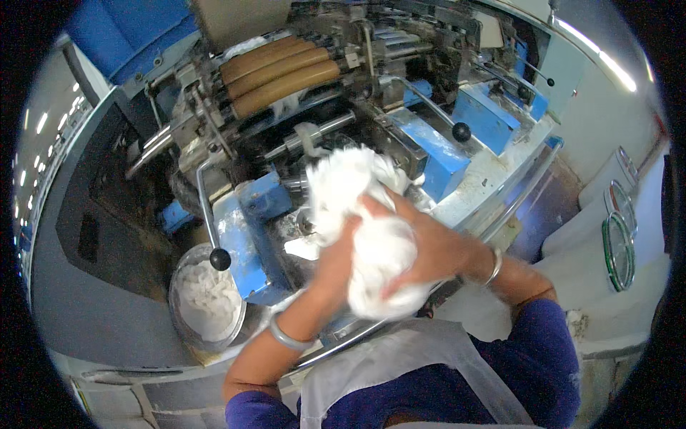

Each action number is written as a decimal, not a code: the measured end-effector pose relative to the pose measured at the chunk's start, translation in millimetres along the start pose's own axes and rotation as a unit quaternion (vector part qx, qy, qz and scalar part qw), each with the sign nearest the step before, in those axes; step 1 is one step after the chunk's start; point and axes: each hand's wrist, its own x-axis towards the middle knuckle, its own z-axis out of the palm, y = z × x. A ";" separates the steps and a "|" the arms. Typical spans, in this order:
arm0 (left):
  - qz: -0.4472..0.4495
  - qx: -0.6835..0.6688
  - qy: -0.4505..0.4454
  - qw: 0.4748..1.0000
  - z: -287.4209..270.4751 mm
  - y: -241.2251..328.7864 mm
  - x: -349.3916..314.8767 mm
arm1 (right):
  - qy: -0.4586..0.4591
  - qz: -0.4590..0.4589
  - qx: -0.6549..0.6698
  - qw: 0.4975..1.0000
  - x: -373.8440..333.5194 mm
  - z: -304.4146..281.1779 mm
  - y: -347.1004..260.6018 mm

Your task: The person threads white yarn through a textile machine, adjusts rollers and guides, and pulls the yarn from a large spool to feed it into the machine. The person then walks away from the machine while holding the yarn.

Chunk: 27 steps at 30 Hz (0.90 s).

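Observation:
A soft white mass (386, 247) with a ragged, fluffy-looking top is held in front of my body. Its edges are smeared by motion, and I cannot make out whether it is dough or fibre. My left hand (336, 250) presses on its left side, closed against it. From the right, my right hand (432, 247) wraps around it with the fingers over its upper part and the thumb side below. A small white scrap (303, 248) lies on the machine just left of my left hand. Behind the mass stands a machine with brown rollers (286, 75).
A round bowl of white clumps (207, 300) stands at lower left. Levers with black ball knobs (461, 131) stick out from dusty blue housings (436, 161). A metal rail (343, 342) runs in front of me. Pale bins with a green-rimmed hoop (619, 250) stand at right.

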 end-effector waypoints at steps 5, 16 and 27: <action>0.033 0.046 -0.301 0.952 34.8 -17.2 -24.2 | 0.092 0.083 0.076 0.989 -57.1 -2.5 20.7; 0.270 0.413 -0.179 0.851 24.2 29.9 -5.9 | -0.092 0.193 0.277 0.937 -208.3 9.8 76.1; 0.448 0.490 -0.081 0.743 19.2 9.6 27.1 | -0.382 0.241 0.304 0.839 -213.7 195.6 282.7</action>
